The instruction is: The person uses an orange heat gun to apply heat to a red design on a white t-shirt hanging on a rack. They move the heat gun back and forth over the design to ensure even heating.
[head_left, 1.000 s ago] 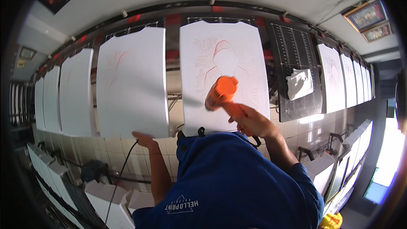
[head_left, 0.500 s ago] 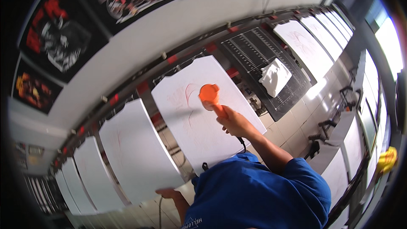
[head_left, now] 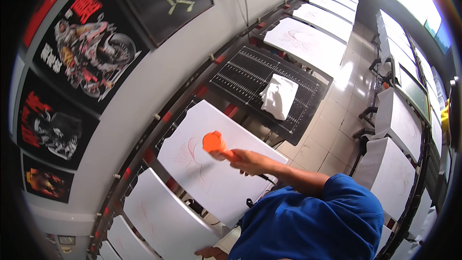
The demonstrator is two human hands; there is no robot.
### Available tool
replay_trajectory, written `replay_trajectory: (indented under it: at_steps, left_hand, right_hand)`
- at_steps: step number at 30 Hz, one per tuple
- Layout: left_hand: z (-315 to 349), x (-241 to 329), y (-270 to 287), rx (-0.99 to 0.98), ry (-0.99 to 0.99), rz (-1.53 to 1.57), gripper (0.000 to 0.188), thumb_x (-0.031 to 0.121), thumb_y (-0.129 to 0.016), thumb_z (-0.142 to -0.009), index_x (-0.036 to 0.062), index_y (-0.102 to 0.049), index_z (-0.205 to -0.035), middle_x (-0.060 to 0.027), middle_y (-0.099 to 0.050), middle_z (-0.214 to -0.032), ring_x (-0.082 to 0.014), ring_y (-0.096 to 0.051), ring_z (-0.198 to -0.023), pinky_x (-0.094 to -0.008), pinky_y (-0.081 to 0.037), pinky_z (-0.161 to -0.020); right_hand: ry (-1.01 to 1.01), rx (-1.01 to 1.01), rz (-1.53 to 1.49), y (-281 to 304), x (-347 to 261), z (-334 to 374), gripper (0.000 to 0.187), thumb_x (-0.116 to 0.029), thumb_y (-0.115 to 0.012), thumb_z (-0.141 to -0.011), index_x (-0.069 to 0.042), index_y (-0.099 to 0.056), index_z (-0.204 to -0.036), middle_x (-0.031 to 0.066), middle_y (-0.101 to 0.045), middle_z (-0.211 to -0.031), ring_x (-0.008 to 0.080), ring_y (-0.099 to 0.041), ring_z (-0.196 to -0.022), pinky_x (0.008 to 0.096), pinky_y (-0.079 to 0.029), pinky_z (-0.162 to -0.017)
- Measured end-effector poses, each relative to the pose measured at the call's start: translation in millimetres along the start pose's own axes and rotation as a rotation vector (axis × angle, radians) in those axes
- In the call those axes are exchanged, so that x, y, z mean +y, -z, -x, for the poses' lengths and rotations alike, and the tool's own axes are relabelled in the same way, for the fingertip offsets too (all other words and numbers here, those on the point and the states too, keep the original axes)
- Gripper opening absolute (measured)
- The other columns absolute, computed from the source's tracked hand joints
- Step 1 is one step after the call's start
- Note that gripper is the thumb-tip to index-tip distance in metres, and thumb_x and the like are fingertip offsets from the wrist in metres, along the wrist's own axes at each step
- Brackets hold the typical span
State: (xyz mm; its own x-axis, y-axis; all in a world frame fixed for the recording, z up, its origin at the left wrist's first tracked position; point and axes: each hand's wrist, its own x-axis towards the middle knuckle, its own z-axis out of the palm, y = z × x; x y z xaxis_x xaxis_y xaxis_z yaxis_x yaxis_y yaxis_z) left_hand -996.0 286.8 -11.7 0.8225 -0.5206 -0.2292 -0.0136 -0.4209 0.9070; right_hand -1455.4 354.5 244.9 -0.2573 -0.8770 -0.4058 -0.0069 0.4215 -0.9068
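Observation:
My right hand (head_left: 246, 162) is closed around the handle of an orange hair dryer (head_left: 213, 141). A dark cord trails from the handle's end. The dryer is above a white shirt (head_left: 224, 183) spread flat on a board, over thin red line drawing on the cloth. At the lower edge of the picture, my left hand (head_left: 211, 252) is beside the near end of the neighbouring white shirt (head_left: 168, 212). Its fingers are small and partly cut off, so I cannot tell whether they hold anything.
Beyond the dryer, a black board with white ruled marks (head_left: 240, 74) carries a folded white cloth (head_left: 280, 97). Several more white-covered boards run along the wall at left. Across the tiled aisle (head_left: 332, 125) stands another row of white-covered boards (head_left: 385, 163). Posters (head_left: 91, 53) hang on the wall.
My view has turned to the right, so the boards shift left and down in the picture. The dryer stays in my right hand over the same shirt. My left hand remains low near the neighbouring board.

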Motion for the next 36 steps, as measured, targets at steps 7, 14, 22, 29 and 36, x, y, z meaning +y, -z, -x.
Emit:
replay_trajectory:
  at_steps: [7, 14, 22, 29, 36]
  left_hand:
    - [128.4, 33.8, -54.0, -0.091, -0.256, -0.017, 0.042, 0.041, -0.040, -0.098, 0.0084, -0.051, -0.121, -0.0216, -0.058, -0.099, -0.0311, -0.061, -0.088, -0.0427, -0.051, -0.072]
    - [299.1, 23.6, -81.5, -0.117, -0.407, -0.079, 0.040, 0.042, -0.040, -0.098, 0.0083, -0.051, -0.118, -0.0200, -0.058, -0.094, -0.0297, -0.060, -0.083, -0.0412, -0.049, -0.068]
    - [417.0, -2.7, -73.0, -0.085, -0.427, -0.185, 0.039, 0.042, -0.040, -0.098, 0.0081, -0.051, -0.114, -0.0181, -0.057, -0.088, -0.0282, -0.059, -0.077, -0.0396, -0.048, -0.063]
    - [486.1, -54.0, -81.6, 0.068, -0.306, -0.232, 0.038, 0.042, -0.039, -0.098, 0.0080, -0.051, -0.110, -0.0164, -0.057, -0.083, -0.0268, -0.058, -0.072, -0.0382, -0.046, -0.059]
    - [596.4, -131.5, -95.3, 0.183, -0.093, -0.253, 0.037, 0.042, -0.039, -0.098, 0.0079, -0.051, -0.106, -0.0147, -0.056, -0.078, -0.0255, -0.057, -0.067, -0.0368, -0.044, -0.055]
  right_hand:
    - [0.118, -0.155, -0.279, 107.1, 54.0, 41.7, 0.052, -0.026, -0.060, -0.090, -0.005, -0.044, -0.135, 0.0036, -0.059, -0.091, 0.0105, -0.055, -0.071, 0.0247, -0.048, -0.056]
    - [0.199, 0.085, -0.889, 310.7, 142.6, 153.9, 0.043, -0.019, -0.063, -0.086, -0.007, -0.046, -0.125, 0.0047, -0.061, -0.105, 0.0099, -0.059, -0.078, 0.0258, -0.049, -0.066]
    - [0.323, 0.306, -1.078, 522.8, 215.5, 201.1, 0.044, -0.023, -0.060, -0.090, -0.010, -0.039, -0.126, 0.0087, -0.055, -0.087, 0.0235, -0.061, -0.083, 0.0407, -0.057, -0.069]
    - [0.260, 0.408, -0.542, 702.9, 166.8, 183.9, 0.067, -0.018, -0.074, -0.071, -0.002, -0.043, -0.128, 0.0052, -0.060, -0.089, 0.0099, -0.054, -0.070, 0.0236, -0.046, -0.056]
    - [-0.019, 0.283, -0.162, 840.5, 113.8, 131.7, 0.051, -0.015, -0.071, -0.076, 0.003, -0.053, -0.120, 0.0048, -0.064, -0.086, 0.0090, -0.058, -0.068, 0.0219, -0.045, -0.052]
